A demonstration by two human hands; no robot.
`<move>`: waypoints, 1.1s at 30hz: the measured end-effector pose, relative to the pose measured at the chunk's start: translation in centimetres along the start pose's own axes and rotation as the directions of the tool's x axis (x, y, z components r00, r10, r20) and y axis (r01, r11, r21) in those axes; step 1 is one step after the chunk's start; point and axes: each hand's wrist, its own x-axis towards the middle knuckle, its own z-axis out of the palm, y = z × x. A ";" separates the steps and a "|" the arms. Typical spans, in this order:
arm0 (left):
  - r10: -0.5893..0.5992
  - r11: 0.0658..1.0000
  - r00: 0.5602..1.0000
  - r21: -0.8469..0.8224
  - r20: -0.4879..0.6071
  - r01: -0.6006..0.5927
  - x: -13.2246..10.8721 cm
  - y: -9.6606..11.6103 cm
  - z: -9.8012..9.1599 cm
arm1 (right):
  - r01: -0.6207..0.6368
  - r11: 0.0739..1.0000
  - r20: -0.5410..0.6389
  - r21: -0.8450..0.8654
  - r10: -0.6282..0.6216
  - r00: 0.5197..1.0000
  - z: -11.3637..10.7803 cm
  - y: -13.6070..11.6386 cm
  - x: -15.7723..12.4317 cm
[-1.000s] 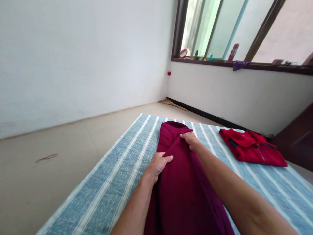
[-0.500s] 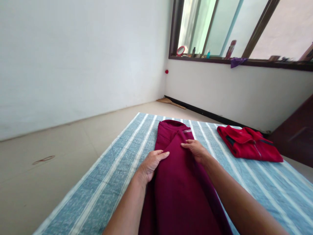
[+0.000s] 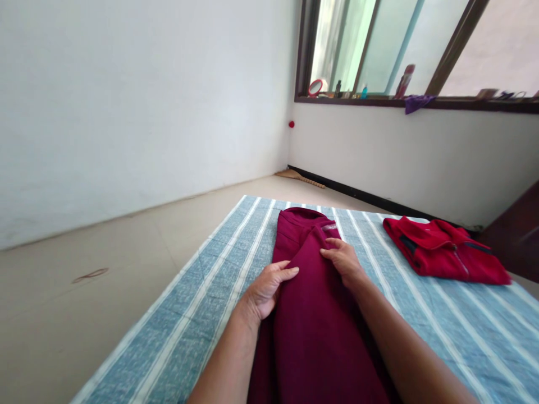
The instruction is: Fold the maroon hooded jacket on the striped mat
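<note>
Maroon trousers (image 3: 320,336) lie lengthwise on a blue and white striped cloth (image 3: 202,297), the waistband at the far end and the near end running out of view at the bottom. One leg is raised a little over the other. My left hand (image 3: 267,289) grips the left edge of this upper leg, thumb on top and fingers mostly hidden beneath. On the opposite edge, below a small pale mark near the waistband, my right hand (image 3: 344,262) pinches the fabric between thumb and fingers.
A folded red zip jacket (image 3: 446,249) rests on the cloth at the right. Bottles, a small round mirror (image 3: 315,87) and a purple cloth (image 3: 416,103) are on the window sill. A broom (image 3: 298,177) lies by the far corner, and a thin loop (image 3: 90,275) on the floor at left.
The view has turned slightly left, so everything appears shifted to the right. Both hands keep their hold on the trousers, with little other visible movement.
</note>
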 end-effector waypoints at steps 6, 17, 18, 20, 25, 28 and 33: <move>0.017 0.999 0.999 -0.035 0.041 -0.016 0.1 -0.1 -0.1 | 0.457 0.641 0.056 -0.616 -0.543 0.838 -0.2 -1.4 -3.2; 0.049 0.999 0.991 -0.030 0.123 -0.045 -0.5 0.2 0.4 | 0.832 0.204 0.673 -0.516 -0.504 0.541 1.3 -3.5 -1.7; 0.050 0.998 0.989 -0.034 0.136 -0.046 -0.5 0.3 0.3 | 0.840 0.230 0.671 -0.491 -0.515 0.533 1.3 -3.1 -1.3; 0.059 0.997 0.987 -0.048 0.148 -0.052 -0.6 0.3 0.0 | 0.846 0.286 0.603 -0.449 -0.602 0.523 0.9 -2.2 -0.9; -0.031 0.999 0.969 -0.029 0.243 0.039 -0.8 0.4 -0.2 | 0.842 0.413 0.242 -0.347 -0.828 0.506 -2.4 1.1 -1.7; -0.077 0.997 0.919 0.005 0.387 0.081 -0.9 0.2 0.1 | 0.760 0.596 0.061 -0.260 -0.775 0.629 -4.4 3.1 -2.6; -0.133 0.987 0.904 0.135 0.406 0.084 -0.9 -0.1 0.8 | 0.563 0.826 -0.060 0.024 -0.561 0.826 -6.4 5.4 -2.9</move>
